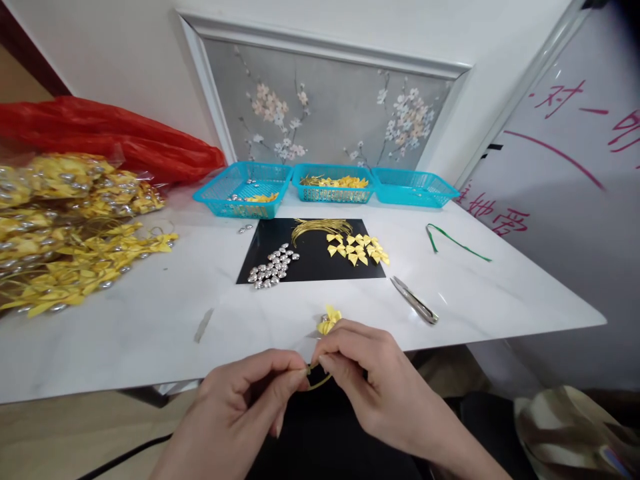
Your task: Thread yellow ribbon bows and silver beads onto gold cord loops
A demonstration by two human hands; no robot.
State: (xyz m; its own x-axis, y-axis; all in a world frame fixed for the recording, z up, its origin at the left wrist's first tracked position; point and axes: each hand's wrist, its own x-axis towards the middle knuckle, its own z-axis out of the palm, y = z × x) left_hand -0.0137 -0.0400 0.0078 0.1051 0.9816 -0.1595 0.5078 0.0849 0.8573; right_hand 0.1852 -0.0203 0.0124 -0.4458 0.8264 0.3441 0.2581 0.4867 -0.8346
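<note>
At a white table (135,347), left hand (245,407) and right hand (373,377) pinching gold cord (321,385), blossom picture (340,100) behind, whiteboard (550,170) at right.

Both hands (250,397) pinch a gold cord (321,385) — beyond, silver beads (273,269) and yellow bows (353,252) dot a black mat (315,265).

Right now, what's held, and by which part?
A gold cord, at either side of its bend, in the grip of left hand and right hand; its ends can't be made out.
</note>
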